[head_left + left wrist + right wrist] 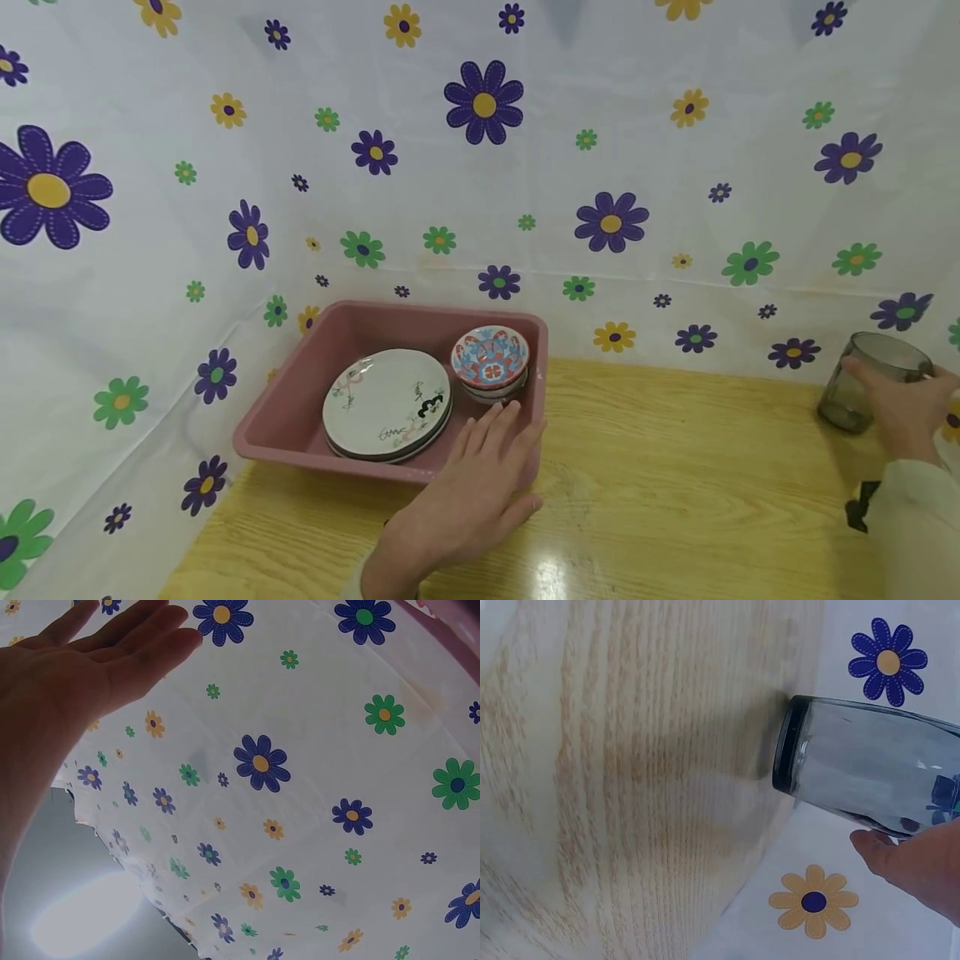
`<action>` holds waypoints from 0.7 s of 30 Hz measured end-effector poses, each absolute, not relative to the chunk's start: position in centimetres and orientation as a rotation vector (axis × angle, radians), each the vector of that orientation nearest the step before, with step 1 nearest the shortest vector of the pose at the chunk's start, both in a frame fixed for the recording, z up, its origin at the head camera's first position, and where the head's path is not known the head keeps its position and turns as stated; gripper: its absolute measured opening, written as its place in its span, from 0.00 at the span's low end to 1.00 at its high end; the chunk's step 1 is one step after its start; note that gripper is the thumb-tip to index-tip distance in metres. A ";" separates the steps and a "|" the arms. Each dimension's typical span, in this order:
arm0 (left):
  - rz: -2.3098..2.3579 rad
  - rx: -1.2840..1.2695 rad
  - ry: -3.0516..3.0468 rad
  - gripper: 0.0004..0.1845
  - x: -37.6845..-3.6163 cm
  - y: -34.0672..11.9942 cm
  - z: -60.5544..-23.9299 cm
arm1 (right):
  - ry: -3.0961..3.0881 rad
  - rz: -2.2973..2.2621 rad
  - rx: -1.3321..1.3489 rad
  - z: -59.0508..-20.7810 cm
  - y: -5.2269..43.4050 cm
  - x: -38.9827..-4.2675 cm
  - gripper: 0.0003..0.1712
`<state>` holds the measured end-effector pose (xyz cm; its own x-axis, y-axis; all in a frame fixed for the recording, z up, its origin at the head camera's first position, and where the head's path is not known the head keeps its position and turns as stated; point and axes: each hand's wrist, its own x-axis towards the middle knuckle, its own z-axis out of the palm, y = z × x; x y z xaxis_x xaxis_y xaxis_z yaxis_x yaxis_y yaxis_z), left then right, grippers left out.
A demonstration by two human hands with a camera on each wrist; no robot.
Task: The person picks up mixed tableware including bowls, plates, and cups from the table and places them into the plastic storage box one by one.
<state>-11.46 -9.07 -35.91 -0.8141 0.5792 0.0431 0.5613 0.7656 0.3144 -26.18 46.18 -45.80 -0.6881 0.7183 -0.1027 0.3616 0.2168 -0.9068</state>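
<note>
Head view has the right hand (903,404) wrapped round the glass (862,383) at the worktop's (675,483) far right, left hand (472,492) flat and spread on the tub (300,417), so I'd keep it upright and lift slow.

The person has two bare hands with no gloves and no rings. The left hand (468,492) has no sleeve showing. The right hand (903,408) comes out of a pale cream sleeve (911,521), with a small black strap (858,506) beside it.
</note>
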 end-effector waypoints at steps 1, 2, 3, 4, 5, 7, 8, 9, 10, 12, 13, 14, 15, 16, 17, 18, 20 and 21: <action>0.483 0.938 2.903 0.37 -11.5 -9.0 -35.9 | -2.157 1.457 -0.995 -46.2 46.5 -26.5 0.66; 0.475 0.940 2.909 0.37 -11.5 -9.0 -35.8 | -2.154 1.461 -0.977 -46.5 46.9 -26.7 0.66; 0.470 0.942 2.914 0.37 -11.5 -9.0 -35.8 | -2.149 1.461 -0.964 -46.8 47.1 -26.9 0.65; 0.469 0.942 2.916 0.37 -11.5 -9.0 -35.8 | -2.143 1.457 -0.950 -47.0 47.3 -27.1 0.64; 0.464 0.944 2.919 0.38 -11.5 -9.0 -35.8 | -2.142 1.455 -0.941 -47.1 47.4 -27.2 0.64; 0.462 0.945 2.920 0.38 -11.5 -8.9 -35.8 | -2.122 1.462 -0.938 -47.2 47.2 -27.2 0.63; 0.464 0.944 2.919 0.38 -11.5 -8.9 -35.8 | -2.107 1.474 -0.941 -47.2 47.2 -27.1 0.62; 0.465 0.943 2.916 0.38 -11.5 -8.9 -35.9 | -2.094 1.480 -0.936 -47.2 47.0 -27.0 0.61; 0.465 0.944 2.914 0.38 -11.5 -8.9 -35.9 | -2.082 1.490 -0.926 -47.0 46.8 -26.8 0.61; 0.467 0.944 2.910 0.38 -11.4 -8.9 -35.9 | -2.060 1.495 -0.926 -47.0 46.5 -26.6 0.60; 0.465 0.946 2.909 0.38 -11.4 -8.8 -36.0 | -2.040 1.504 -0.921 -47.0 46.4 -26.5 0.59; 0.465 0.948 2.910 0.38 -11.4 -8.8 -36.0 | -2.021 1.525 -0.916 -47.1 46.4 -26.6 0.58; 0.468 0.955 2.909 0.38 -11.4 -8.8 -36.0 | -1.991 1.551 -0.899 -47.1 46.3 -26.5 0.57; 0.470 0.959 2.909 0.38 -11.4 -8.8 -36.1 | -1.955 1.578 -0.887 -47.3 46.5 -26.6 0.56; 0.473 0.966 2.909 0.38 -11.4 -8.8 -36.1 | -1.919 1.607 -0.874 -47.7 46.7 -26.8 0.55; 0.473 0.972 2.909 0.38 -11.4 -8.8 -36.1 | -1.886 1.636 -0.853 -47.8 46.8 -26.7 0.54; 0.479 0.979 2.905 0.38 -11.4 -8.7 -36.1 | -1.797 1.707 -0.805 -48.5 47.4 -27.0 0.53; 0.482 0.981 2.902 0.38 -11.4 -8.7 -36.1 | -1.750 1.738 -0.770 -48.9 47.7 -27.1 0.52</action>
<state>-11.38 -8.73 -36.11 -0.7990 0.5983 0.0601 0.5856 0.7515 0.3037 -27.09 47.71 -48.87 -0.6845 0.7289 -0.0118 0.0169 -0.0003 -0.9999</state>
